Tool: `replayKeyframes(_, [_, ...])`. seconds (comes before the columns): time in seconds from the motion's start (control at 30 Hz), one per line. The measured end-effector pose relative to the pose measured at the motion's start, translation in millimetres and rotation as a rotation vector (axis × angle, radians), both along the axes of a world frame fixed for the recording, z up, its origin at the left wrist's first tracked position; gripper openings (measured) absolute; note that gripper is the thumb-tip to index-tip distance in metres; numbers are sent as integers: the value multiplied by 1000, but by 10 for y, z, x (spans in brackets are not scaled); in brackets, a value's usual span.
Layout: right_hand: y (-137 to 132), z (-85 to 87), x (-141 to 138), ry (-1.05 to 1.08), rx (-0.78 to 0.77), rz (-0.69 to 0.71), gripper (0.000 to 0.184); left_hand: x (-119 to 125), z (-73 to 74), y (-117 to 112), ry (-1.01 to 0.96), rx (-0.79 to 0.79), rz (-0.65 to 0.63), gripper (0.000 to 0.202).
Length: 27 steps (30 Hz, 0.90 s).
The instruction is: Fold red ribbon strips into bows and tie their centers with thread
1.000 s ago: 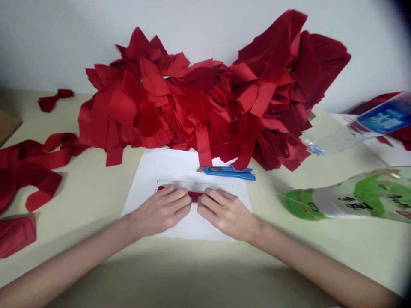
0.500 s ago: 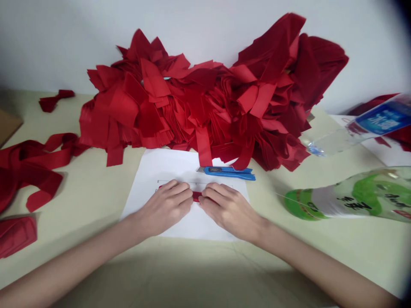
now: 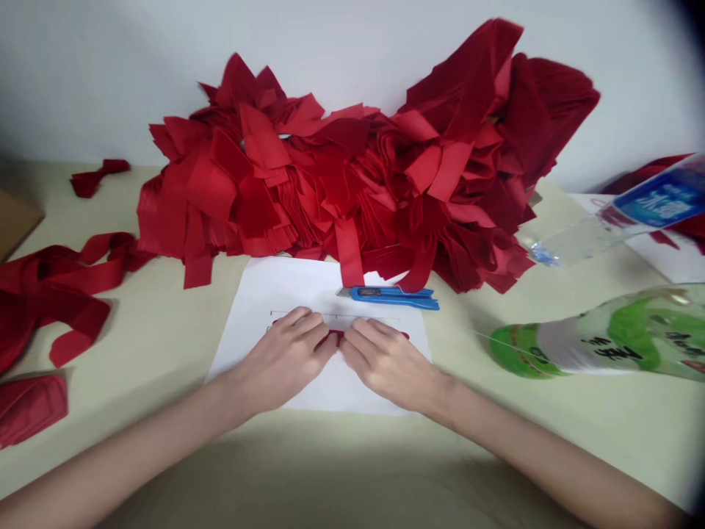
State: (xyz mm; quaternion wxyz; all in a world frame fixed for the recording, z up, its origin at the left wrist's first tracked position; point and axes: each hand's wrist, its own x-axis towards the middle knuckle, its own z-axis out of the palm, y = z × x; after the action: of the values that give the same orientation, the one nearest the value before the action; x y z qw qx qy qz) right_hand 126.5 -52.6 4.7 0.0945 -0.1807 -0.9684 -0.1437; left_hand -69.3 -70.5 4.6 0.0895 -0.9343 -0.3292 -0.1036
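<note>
My left hand (image 3: 291, 356) and my right hand (image 3: 388, 360) are closed side by side on a red ribbon strip (image 3: 334, 337). Most of the strip is hidden under the fingers; a short piece shows between the hands and a tip beyond the right knuckles. Beneath them lies a white paper sheet (image 3: 242, 316) with thin printed measuring lines. Just beyond my fingers, a blue utility knife (image 3: 393, 296) rests on the paper's far right part, its blade end pointing left.
A large heap of folded red ribbon pieces (image 3: 341, 169) stands against the wall. Loose red ribbon (image 3: 71, 286) curls at the left. On the right lie a green-labelled bottle (image 3: 567, 342) and a clear blue-labelled bottle (image 3: 628, 209). A brown box corner (image 3: 16, 220) shows at far left.
My thumbs and fingertips have come closer together over the strip, so less of it shows between them. The right end of the strip now shows past my right hand.
</note>
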Motion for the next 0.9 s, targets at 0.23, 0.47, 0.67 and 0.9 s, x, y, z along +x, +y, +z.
replayKeyframes(0.23, [47,-7,26,65,-92,-12,27,20,0,23,-32,-54,32,18])
replayKeyframes(0.47, [119,81,36,41,-294,-74,19,52,-15,81,22,-64,-8,20])
replayKeyframes(0.67, [214,130,8,89,-492,-159,19,85,55,127,19,-100,12,19])
replayKeyframes(0.9, [361,329,35,86,-825,-176,14,74,282,288,-143,-451,42,19])
